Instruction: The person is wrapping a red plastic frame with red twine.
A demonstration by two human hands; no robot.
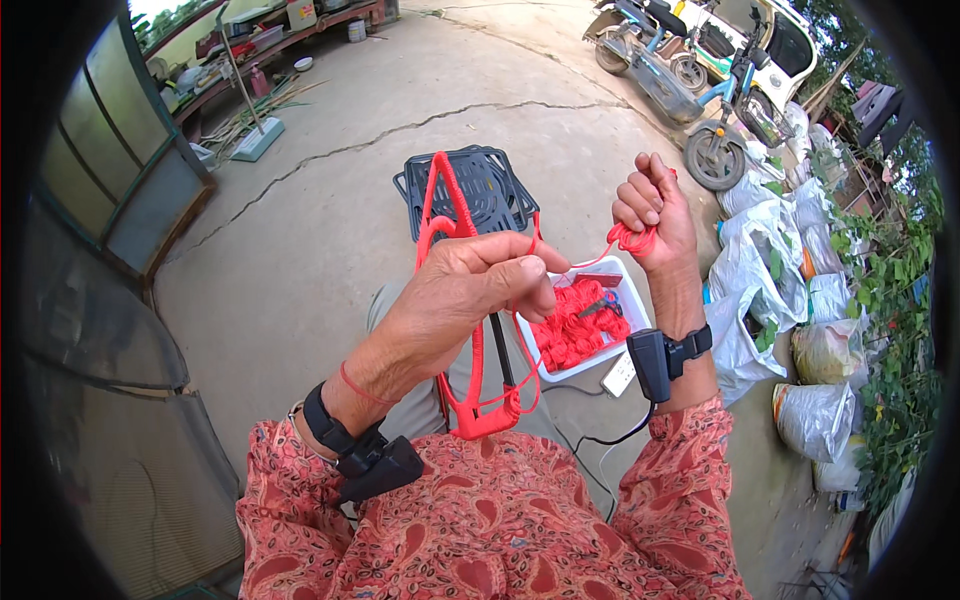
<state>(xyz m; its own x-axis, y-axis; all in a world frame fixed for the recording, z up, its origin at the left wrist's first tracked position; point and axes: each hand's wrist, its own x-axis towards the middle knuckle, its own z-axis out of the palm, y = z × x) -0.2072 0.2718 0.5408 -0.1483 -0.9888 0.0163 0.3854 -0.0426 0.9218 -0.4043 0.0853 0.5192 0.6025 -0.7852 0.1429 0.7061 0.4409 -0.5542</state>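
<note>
A frame (pixel 473 370) bound in red cord stands over my lap, with one dark bar (pixel 500 350) left uncovered. My left hand (pixel 480 275) is beside its upper part, thumb and index finger pinched on the red cord. Raised to the right, my right hand (pixel 655 215) is a fist round a small looped bundle of red cord (pixel 632 240). A strand runs between both hands. Below them, a white plastic basin (pixel 640 318) holds several red cord skeins (pixel 568 335) and dark-bladed scissors (pixel 598 306).
Beyond the frame is a black slatted stool (pixel 470 190). A white power strip (pixel 619 375) lies by the basin, with cables near my legs. White sacks (pixel 755 260) and plants line the right side; scooters (pixel 680 80) stand far right. A metal-framed door (pixel 120 150) is at left.
</note>
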